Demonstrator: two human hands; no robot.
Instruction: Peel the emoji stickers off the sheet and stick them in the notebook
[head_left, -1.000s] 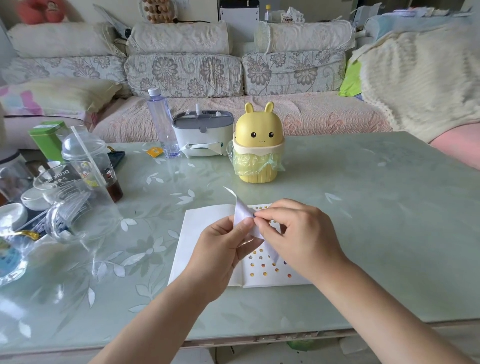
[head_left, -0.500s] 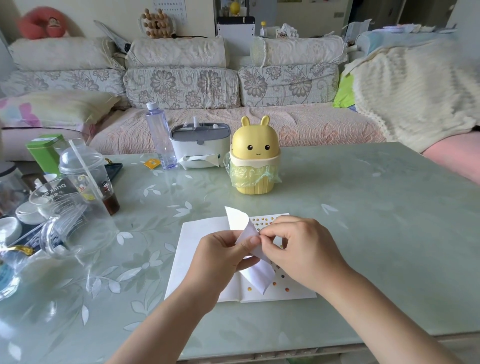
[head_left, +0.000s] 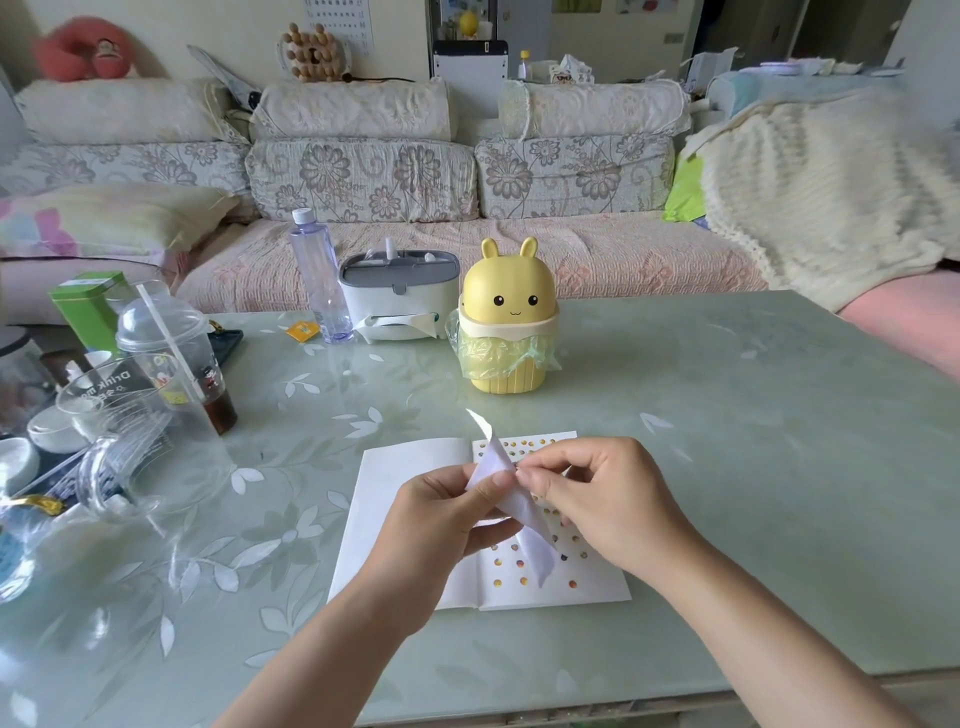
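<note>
Both hands are raised just above the open notebook (head_left: 397, 499), which lies flat on the green glass-topped bench (head_left: 727, 467) close to its near edge. The left hand (head_left: 449, 517) pinches the sticker sheet (head_left: 532, 538) between thumb and curled fingers; the sheet is a pale strip that is bent and held tilted, with one pointed corner sticking up toward the far side and the other end hanging down over the notebook's right page. The right hand (head_left: 610, 506) meets it from the other side, its thumb and forefinger tips closed together at the sheet's edge beside the left thumb, the other fingers loosely curled; whether a sticker is already caught between those tips is too small to tell. The notebook's left page is blank, while the right page carries rows of small coloured stickers (head_left: 521, 564). Farther back on the bench stands a yellow rabbit-eared bin (head_left: 511, 322) lined with a green bag, with a tissue box (head_left: 400, 299) and a clear water bottle (head_left: 318, 283) to its left. A domed plastic cup (head_left: 174, 358) with a straw and a glass jug (head_left: 124, 431) crowd the left side.
</note>
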